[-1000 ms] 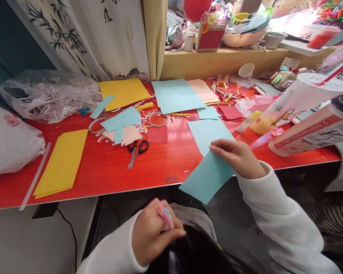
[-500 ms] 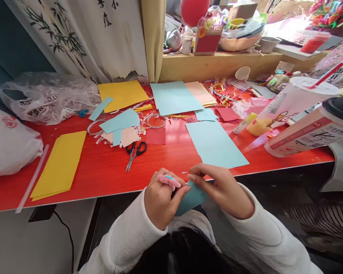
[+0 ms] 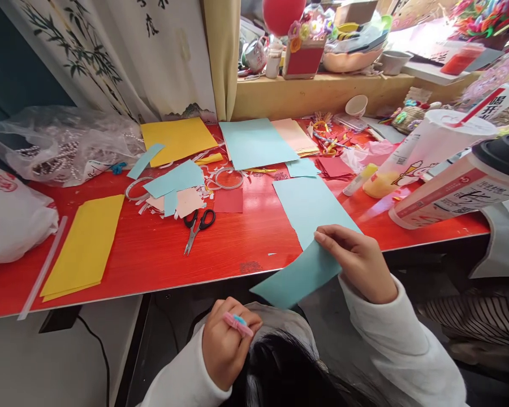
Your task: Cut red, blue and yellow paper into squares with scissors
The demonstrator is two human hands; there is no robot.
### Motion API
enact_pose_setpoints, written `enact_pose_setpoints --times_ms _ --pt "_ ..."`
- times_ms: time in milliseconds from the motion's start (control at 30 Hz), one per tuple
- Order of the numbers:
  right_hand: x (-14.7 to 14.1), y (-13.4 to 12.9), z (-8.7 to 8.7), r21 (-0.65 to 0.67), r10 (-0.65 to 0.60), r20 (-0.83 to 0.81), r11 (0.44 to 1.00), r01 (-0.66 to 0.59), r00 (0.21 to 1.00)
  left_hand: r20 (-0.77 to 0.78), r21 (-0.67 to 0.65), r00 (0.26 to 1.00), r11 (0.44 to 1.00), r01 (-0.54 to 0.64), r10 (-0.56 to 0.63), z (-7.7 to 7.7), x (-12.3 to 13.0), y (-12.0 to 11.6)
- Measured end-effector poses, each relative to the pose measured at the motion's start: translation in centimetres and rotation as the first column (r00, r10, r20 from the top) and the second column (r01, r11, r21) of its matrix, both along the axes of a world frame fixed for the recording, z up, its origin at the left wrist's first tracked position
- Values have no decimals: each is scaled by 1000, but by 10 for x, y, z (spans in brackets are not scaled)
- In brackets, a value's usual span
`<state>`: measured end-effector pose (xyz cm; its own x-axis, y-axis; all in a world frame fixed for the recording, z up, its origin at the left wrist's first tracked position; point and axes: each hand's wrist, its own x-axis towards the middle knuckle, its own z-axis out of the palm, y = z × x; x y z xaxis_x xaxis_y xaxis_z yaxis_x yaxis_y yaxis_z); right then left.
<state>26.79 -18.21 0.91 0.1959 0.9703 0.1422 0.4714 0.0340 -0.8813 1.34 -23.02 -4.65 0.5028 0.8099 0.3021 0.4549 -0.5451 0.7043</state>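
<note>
Right hand [image 3: 362, 263] pinches blue paper [image 3: 299, 278] near the red table [image 3: 224, 249]; left hand [image 3: 227, 345], lower, seems curled inward, palm hidden.

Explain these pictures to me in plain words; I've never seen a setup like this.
There is no machine here: a person works with two bare hands. Every picture comes from one camera worn on the head, looking forward and down.

The right hand pinches a blue-green sheet near its upper edge, so it hangs over the front of the red tabletop. The left hand is curled and wears a pink and blue ring; whether it hides anything, I cannot tell.

On the table lie a pale blue sheet, black-handled scissors and, at the left, yellow sheets. A cup with a black lid stands at the right.
</note>
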Motion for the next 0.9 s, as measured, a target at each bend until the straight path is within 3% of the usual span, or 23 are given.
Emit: enact_pose_setpoints --times_ms 67,167,267,333,400,467,567,700,800,900 --pt "-2 0 1 26 -7 1 1000 7 1000 0 88 999 995 -42 42 4 1 3" --pt "-15 -4 8 23 145 41 989 -146 989 -10 287 980 939 -187 198 19 12 15" --pt "-35 -10 15 70 288 61 954 -291 956 -52 345 985 928 -136 164 28 27 31" --pt "-41 -13 16 97 322 43 941 -325 946 -42 299 998 954 -27 41 27 31 39" --pt "-38 -16 13 62 323 0 945 -322 946 39 231 999 973 -11 2 22 29 43" --pt "-28 -19 6 -12 278 -64 960 -279 958 86 91 994 993 -78 70 17 19 44" --pt "-15 -27 -7 -147 235 -204 952 -267 950 43 -139 983 975 -171 178 15 4 45" --pt "-22 -36 -19 -230 279 -438 884 -407 855 4 -206 989 968 -145 149 13 3 45" --pt "-36 -38 -26 -169 161 -502 945 -280 849 10 -66 959 957 -283 284 8 15 45" --pt "-47 -38 -32 -102 -26 -487 994 -27 873 90 252 888 852 -459 451 6 25 44"
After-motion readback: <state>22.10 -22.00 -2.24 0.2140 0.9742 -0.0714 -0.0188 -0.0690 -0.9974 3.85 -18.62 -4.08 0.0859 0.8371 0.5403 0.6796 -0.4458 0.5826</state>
